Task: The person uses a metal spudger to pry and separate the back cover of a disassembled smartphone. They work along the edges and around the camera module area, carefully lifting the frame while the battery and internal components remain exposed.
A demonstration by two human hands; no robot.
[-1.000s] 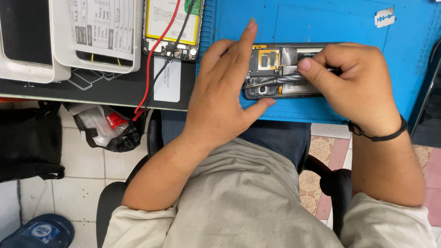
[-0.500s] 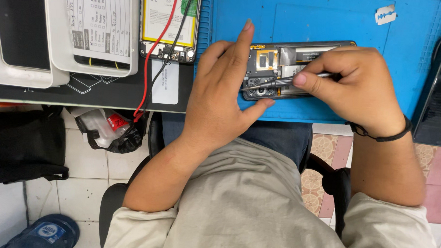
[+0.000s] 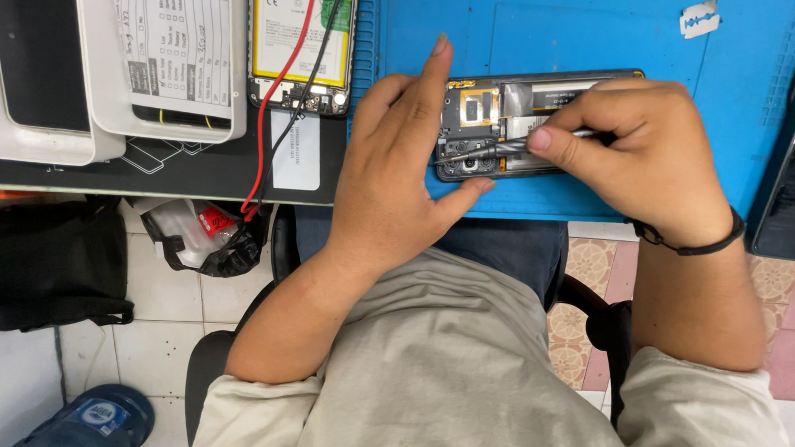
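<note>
- On the blue work mat (image 3: 598,37), smooth and rubbery-looking with a ribbed strip along its left edge, we see an opened phone (image 3: 524,122) lying flat near the mat's front edge, its long side running left to right.
- The phone is a dark rectangular shell with its back cover off: a square, copper-coloured patch sits beside silvery shielding, and round camera lenses cluster at its lower left corner.
- Our left hand (image 3: 399,179) lies flat and open over the phone's left end, index finger stretched straight up the mat, thumb pressed along the phone's lower edge.
- Our right hand (image 3: 638,153) is closed in a pinch around a slim metal screwdriver (image 3: 497,148), whose thin tip reaches down to the left, to the area just above the lenses; a black band circles that wrist.
- Left of the mat, on the dark table (image 3: 197,172), a second opened phone (image 3: 300,44) shows a pale yellowish battery, with a red wire (image 3: 278,114) and a black wire crossing it.
- A small razor blade (image 3: 702,18) rests on the mat's far right corner, well apart from the hands.
- Compared with half a second ago, we find both hands and the phone in much the same place, the pinch on the tool unchanged.
</note>
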